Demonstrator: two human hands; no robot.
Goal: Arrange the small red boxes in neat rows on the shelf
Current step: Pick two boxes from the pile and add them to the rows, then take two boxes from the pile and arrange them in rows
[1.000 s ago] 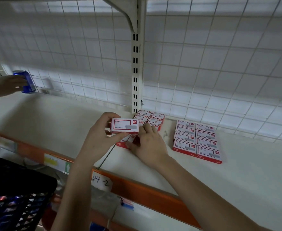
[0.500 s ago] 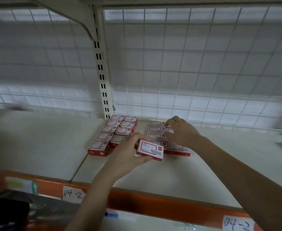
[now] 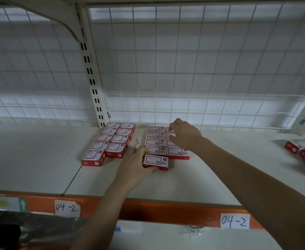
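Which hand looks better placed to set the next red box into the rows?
The left hand, probably: it already holds a red box at the front of the right-hand block of boxes. The right hand hovers over the back rows, holding nothing visible.

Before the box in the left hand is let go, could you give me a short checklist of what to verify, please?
1. Left hand grips the box: ok.
2. Box sits at the front of the right block's left column: ok.
3. Box square with that block: not ok, slightly askew.
4. Box flat on the shelf: cannot tell.
5. Right hand clear of the landing spot: ok, it is over the block's rear rows.
6. Left block even: not ok, one column reaches further forward.
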